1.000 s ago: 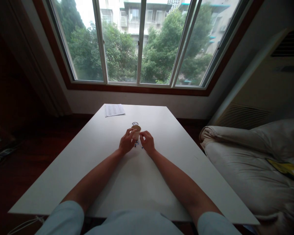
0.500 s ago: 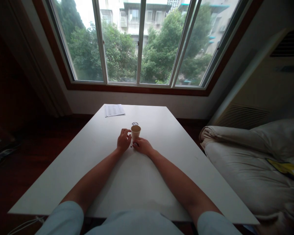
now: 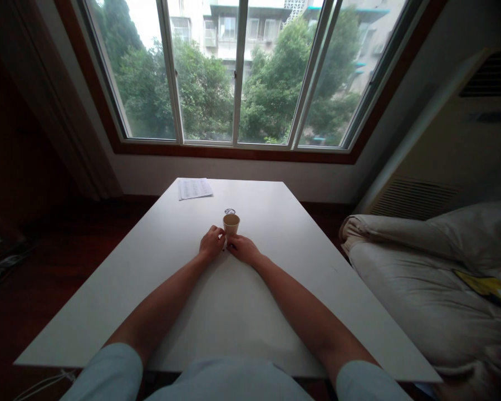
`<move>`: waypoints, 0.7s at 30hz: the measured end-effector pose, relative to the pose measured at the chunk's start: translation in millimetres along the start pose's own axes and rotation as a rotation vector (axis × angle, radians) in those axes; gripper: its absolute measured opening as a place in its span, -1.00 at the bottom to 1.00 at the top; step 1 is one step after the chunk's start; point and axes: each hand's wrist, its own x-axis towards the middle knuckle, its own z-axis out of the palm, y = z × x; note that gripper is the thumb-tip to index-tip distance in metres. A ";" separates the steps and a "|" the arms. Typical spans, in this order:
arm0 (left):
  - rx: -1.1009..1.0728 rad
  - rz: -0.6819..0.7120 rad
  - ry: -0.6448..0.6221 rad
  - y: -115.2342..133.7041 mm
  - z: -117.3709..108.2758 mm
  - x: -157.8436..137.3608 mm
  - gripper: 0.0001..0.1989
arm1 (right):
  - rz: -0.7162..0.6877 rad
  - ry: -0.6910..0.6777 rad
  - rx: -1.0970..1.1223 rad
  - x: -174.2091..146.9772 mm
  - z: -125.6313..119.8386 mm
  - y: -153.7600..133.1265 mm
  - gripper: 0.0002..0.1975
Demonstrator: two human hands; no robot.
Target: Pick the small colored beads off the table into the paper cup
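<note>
A paper cup (image 3: 231, 224) stands upright on the white table, its open mouth tilted into my view. My left hand (image 3: 211, 243) is at the cup's near left side, fingers curled and pinched together, their tips close to my right fingertips. Just in front of the cup, my right hand (image 3: 244, 248) rests with its fingers closed around something small and dark, too small to name. A tiny dark piece (image 3: 224, 250) lies on the tabletop between my hands. Behind the cup, a small round dark-rimmed thing (image 3: 230, 211) is partly hidden.
Printed sheets of paper (image 3: 195, 188) lie at the far left corner of the white table (image 3: 234, 312). Past the far edge is a wall with a window (image 3: 237, 83). A folded pale mattress (image 3: 401, 278) is on the right, and cables (image 3: 4, 267) are on the floor at left.
My left hand has dropped from beside the cup's rim to its lower side, its fingers closing toward my right fingertips. My right hand and the cup have hardly moved.
</note>
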 end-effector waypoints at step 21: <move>0.040 -0.025 -0.079 3.0 -1.7 -0.1 -0.84 | 0.019 0.107 0.066 0.9 -8.8 -9.7 -0.94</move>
